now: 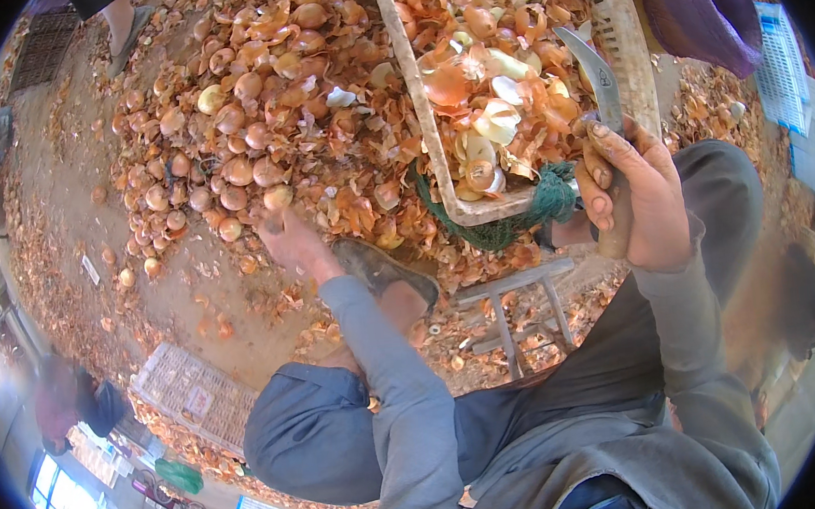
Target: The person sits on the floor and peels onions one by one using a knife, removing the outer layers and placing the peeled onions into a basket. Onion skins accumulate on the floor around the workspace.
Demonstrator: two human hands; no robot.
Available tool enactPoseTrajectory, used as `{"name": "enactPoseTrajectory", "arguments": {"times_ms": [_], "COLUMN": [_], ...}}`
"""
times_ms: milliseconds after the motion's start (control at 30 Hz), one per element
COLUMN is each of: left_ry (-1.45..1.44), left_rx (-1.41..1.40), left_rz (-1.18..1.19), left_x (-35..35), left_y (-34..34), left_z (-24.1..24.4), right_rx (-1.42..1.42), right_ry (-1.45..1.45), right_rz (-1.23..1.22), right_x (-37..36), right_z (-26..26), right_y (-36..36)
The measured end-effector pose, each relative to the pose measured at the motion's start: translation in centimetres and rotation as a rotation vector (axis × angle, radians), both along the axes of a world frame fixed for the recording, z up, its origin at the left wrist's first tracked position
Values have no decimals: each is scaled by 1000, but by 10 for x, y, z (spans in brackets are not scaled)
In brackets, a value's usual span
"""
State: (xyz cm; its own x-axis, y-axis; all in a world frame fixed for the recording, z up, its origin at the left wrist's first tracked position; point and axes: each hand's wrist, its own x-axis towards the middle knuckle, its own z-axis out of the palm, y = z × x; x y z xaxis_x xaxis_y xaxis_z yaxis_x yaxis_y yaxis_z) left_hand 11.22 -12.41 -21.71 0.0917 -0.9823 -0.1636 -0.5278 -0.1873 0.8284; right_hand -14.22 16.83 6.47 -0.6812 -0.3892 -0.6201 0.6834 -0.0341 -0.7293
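Observation:
My right hand (637, 183) is closed around the handle of a curved knife (597, 81), its blade pointing up over the right side of a plastic crate (440, 150). Onion skins and pieces of peeled onion (498, 121) fill the crate. Green netting (555, 194) is bunched at the crate's near corner, beside my right hand. Out to the left, my left hand (294, 242) reaches down to the near edge of a heap of unpeeled onions (237, 171). Its fingertips are at an onion (277, 197); whether they grip anything is hard to tell.
A small wooden stool (516, 288) stands between my legs and the crate. To the lower left lies a woven basket (195, 400). A purple mesh sack (698, 3) is at the upper right. Another person's foot (130, 39) is at the upper left, and a person (64, 404) is at the far left.

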Motion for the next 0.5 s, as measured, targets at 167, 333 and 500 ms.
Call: {"name": "enactPoseTrajectory", "arguments": {"times_ms": [167, 333, 500], "left_ry": [169, -240, -955], "left_rx": [-47, -167, -31], "left_rz": [-650, -409, -346], "left_x": [-136, -115, -10], "left_y": [51, 6, -58], "left_z": [149, 95, -9], "right_rx": [31, 42, 18], "right_ry": [4, 10, -22], "right_rz": [0, -33, -24], "right_x": [-3, -6, -2], "right_z": [2, 8, -3], "right_y": [0, -3, 0]}}
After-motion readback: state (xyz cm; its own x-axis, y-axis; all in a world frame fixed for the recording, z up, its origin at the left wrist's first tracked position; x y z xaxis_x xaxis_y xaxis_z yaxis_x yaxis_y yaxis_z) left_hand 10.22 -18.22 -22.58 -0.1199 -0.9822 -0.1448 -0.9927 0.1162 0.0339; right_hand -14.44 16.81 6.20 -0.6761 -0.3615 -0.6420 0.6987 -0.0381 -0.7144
